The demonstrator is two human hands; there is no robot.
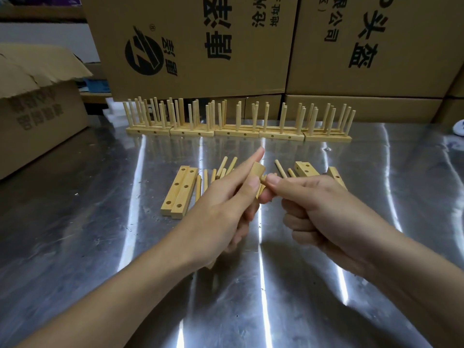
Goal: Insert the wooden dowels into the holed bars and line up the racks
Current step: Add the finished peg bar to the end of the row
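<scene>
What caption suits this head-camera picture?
Left hand holds a bar, right hand pinches a dowel against it; finished racks stand behind.

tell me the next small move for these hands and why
Probably press the dowel into the bar with the right hand while the left hand steadies it. The dowel's tip sits against the bar's side, but whether it is seated is hidden. More loose dowels and empty bars lie behind on the table.
</scene>
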